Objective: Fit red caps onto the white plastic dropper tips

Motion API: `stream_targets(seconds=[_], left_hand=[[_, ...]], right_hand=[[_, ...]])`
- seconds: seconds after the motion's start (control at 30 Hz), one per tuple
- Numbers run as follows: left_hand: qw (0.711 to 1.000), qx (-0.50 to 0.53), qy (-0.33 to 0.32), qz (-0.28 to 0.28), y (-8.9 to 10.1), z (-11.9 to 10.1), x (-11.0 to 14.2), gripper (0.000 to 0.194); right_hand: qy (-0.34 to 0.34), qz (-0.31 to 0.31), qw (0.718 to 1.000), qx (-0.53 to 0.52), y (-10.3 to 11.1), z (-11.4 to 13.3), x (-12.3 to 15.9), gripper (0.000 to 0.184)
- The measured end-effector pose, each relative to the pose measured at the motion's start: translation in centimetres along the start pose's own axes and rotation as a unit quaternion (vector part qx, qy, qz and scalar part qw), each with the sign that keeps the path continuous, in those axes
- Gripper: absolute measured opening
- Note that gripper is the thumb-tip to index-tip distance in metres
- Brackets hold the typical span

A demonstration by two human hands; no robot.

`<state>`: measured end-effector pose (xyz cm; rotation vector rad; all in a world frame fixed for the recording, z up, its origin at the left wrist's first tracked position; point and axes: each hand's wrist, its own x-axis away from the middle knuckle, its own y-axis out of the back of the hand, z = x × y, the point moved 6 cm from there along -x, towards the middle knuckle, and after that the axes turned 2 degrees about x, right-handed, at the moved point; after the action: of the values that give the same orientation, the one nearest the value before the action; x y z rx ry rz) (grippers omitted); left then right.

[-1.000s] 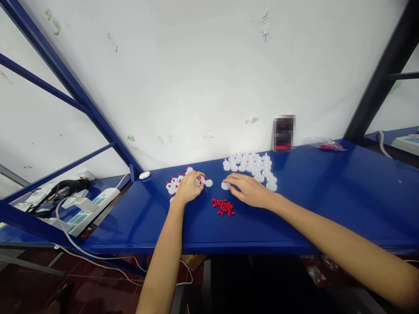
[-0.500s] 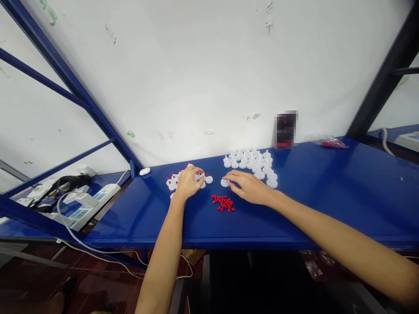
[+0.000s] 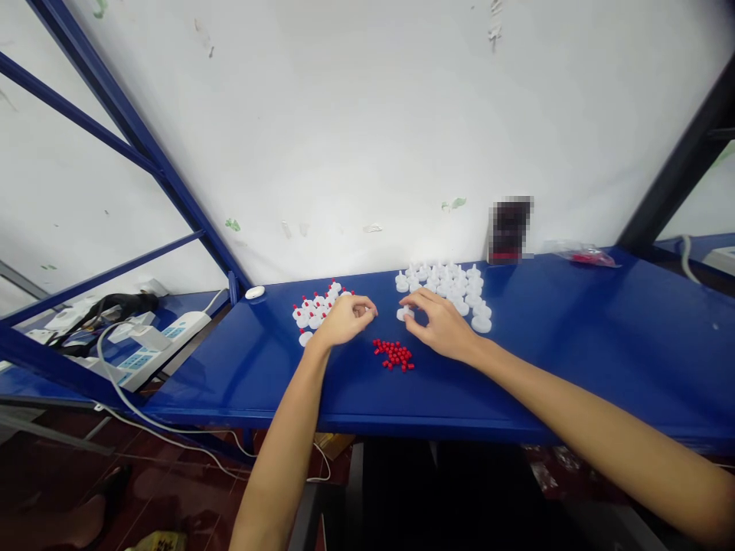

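My right hand [image 3: 437, 321] pinches a white nozzle cap [image 3: 402, 314] between thumb and fingers, low over the blue tabletop. Facing it, my left hand [image 3: 344, 318] is curled closed with thumb and fingertips together. A bit of white, seemingly another nozzle cap, shows inside its fingers; the rest is hidden. Just left of that hand stand several white nozzle caps with red tips [image 3: 317, 306], partly covered by it. Small red tips [image 3: 395, 355] lie loose in a pile in front of and between both hands. Behind my right hand are white nozzle caps without red tips [image 3: 442, 277].
A small white oval object [image 3: 255, 292] lies at the tabletop's left back corner. A blurred dark packet [image 3: 510, 229] leans on the wall. A clear bag with red contents [image 3: 591, 257] lies at back right. Power strips [image 3: 152, 356] and cables occupy the left side.
My left hand has shifted right, off the red-tipped caps, onto the spot where a single red-tipped cap stood. My right hand still holds its white cap. The view has shifted slightly.
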<state>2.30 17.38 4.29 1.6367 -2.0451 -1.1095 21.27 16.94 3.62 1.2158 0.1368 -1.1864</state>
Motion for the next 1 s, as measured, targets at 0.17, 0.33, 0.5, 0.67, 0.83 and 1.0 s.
stream_targets(seconds=[0.17, 0.33, 0.5, 0.67, 0.83, 1.0], left_hand=[[0.973, 0.087, 0.092, 0.193, -0.8, 1.6, 2.2, 0.031], [0.962, 0.103, 0.14, 0.211, -2.1, 3.2, 2.8, 0.036], [0.962, 0.106, 0.139, 0.208, -2.4, 3.3, 2.5, 0.031], [0.97, 0.078, 0.111, 0.2, -2.2, 2.9, 2.5, 0.033], [0.974, 0.048, 0.112, 0.19, -2.3, 2.7, 2.5, 0.041], [0.975, 0.051, 0.091, 0.196, -2.4, 2.5, 2.4, 0.038]], right_hand=[[-0.019, -0.033, 0.999, -0.031, 0.1, -0.6, 0.0, 0.027], [-0.009, -0.014, 1.0, -0.019, -0.1, -0.2, -0.2, 0.029], [0.004, -0.006, 1.0, -0.015, -0.1, 0.1, 0.0, 0.03], [0.012, 0.003, 1.0, -0.005, -0.3, 0.2, 0.1, 0.03], [0.031, 0.024, 0.999, 0.005, -0.5, 0.2, 0.1, 0.03], [0.033, 0.029, 0.999, -0.001, -0.6, 0.3, 0.1, 0.04]])
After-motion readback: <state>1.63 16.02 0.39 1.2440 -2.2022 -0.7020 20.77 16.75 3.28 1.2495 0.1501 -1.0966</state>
